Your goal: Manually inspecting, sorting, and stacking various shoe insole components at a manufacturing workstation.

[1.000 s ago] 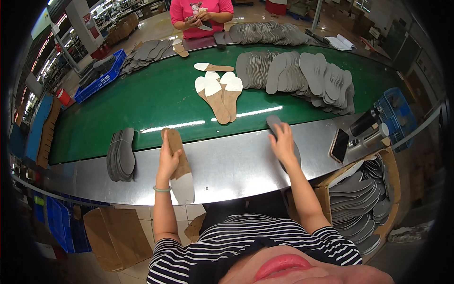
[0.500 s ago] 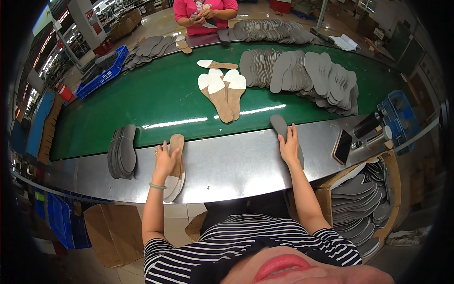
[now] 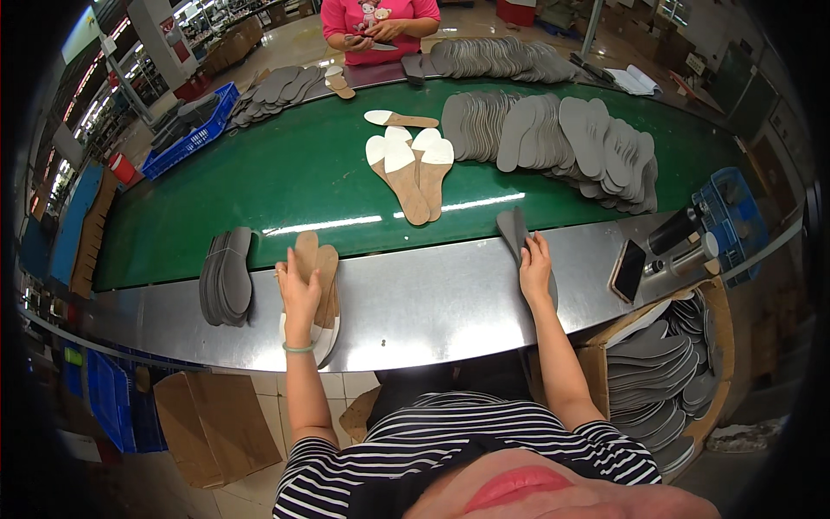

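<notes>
My left hand [image 3: 301,298] lies over a tan insole [image 3: 306,248] with a white end, its fingers and thumb closed along the edges. A second tan insole [image 3: 328,266] is just right of it, partly covered, with a pale edge showing underneath. On the right, my right hand [image 3: 535,268] grips dark grey insoles [image 3: 510,227] from their right side. Their tips are fanned slightly apart, and the lower part shows below the hand. Left of my left hand stands a bundle of grey insoles [image 3: 226,277].
Tan-and-white insoles [image 3: 406,186] lie on the green belt [image 3: 285,173], left of long rows of grey insoles [image 3: 536,130]. A phone [image 3: 627,268], bottles [image 3: 674,227] and a blue basket [image 3: 731,212] are at right, above a carton of insoles [image 3: 653,363]. A co-worker [image 3: 380,26] stands opposite.
A tan insole has shifted left under my left hand, apart from the one beside it. The grey insole tips at my right hand have fanned apart, and that hand has moved slightly right.
</notes>
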A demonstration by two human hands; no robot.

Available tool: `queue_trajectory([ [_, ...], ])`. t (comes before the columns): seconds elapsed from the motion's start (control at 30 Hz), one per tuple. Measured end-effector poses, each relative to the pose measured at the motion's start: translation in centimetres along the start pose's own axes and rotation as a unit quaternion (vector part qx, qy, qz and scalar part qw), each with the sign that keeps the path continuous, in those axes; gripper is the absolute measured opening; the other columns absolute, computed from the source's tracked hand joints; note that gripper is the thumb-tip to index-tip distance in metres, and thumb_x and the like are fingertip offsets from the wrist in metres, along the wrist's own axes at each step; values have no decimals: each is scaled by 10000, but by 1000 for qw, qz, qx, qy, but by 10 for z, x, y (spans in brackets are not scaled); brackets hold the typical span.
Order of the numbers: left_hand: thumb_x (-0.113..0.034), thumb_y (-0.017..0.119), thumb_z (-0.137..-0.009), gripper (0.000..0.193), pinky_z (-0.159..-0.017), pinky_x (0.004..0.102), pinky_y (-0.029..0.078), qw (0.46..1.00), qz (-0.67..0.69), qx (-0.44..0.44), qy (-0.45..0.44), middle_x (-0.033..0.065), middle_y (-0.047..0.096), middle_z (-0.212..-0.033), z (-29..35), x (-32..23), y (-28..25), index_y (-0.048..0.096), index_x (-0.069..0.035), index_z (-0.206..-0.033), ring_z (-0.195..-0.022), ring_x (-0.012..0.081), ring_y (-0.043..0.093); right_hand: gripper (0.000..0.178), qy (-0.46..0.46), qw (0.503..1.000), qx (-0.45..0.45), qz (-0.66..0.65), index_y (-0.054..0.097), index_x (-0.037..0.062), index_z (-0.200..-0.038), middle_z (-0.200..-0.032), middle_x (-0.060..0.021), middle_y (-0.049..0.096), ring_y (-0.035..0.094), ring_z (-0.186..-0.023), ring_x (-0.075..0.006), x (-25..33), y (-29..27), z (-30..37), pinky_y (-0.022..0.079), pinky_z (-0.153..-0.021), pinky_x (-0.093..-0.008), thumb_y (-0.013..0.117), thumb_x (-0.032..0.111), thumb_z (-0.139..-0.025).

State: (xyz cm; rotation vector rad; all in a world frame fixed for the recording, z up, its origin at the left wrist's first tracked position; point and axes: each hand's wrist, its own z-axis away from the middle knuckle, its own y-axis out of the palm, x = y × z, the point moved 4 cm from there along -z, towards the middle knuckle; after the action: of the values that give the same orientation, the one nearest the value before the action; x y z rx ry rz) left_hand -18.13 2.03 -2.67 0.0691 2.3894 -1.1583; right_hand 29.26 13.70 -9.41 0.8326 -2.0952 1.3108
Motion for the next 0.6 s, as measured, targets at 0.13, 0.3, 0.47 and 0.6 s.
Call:
queue_trajectory([
  [0.13, -86, 769, -744, 676, -850, 355, 476, 988, 152, -29, 10, 157, 517, -1107, -14, -88, -40, 447, 24, -1329, -954, 268, 562, 248, -39, 996, -29, 77, 596, -60, -1124, -1383, -213, 439, 504, -1201, -385, 3, 2, 1, 431, -997, -407, 537, 52, -911],
  [0.3, -39, 738, -817, 418, -792, 323, 513, 772, 600, 129, -167, 73, 617, -992, 14, -126, 10, 456, -42, -1126, -879, 172, 624, 69, 3, 998, -42, -51, 571, -35, -836, -1345, -225, 479, 522, -1188, -387, 11, -10, 0, 434, -983, -406, 605, 25, -826],
  [0.47, -108, 640, -910, 313, -776, 378, 549, 628, 681, 200, -318, 92, 644, -1045, 69, -125, 79, 475, -68, -1174, -904, 212, 656, 112, -59, 988, -73, -121, 545, -12, -735, -1271, -221, 539, 529, -1193, -374, 5, -19, 1, 434, -971, -399, 653, 13, -750],
  [0.6, -94, 597, -926, 302, -782, 395, 555, 625, 672, 236, -320, 96, 643, -1051, 80, -110, 95, 491, -49, -1205, -906, 218, 658, 224, -2, 992, -24, -123, 545, -1, -733, -1238, -206, 559, 516, -1200, -366, 6, -9, -8, 422, -973, -405, 735, 116, -746],
])
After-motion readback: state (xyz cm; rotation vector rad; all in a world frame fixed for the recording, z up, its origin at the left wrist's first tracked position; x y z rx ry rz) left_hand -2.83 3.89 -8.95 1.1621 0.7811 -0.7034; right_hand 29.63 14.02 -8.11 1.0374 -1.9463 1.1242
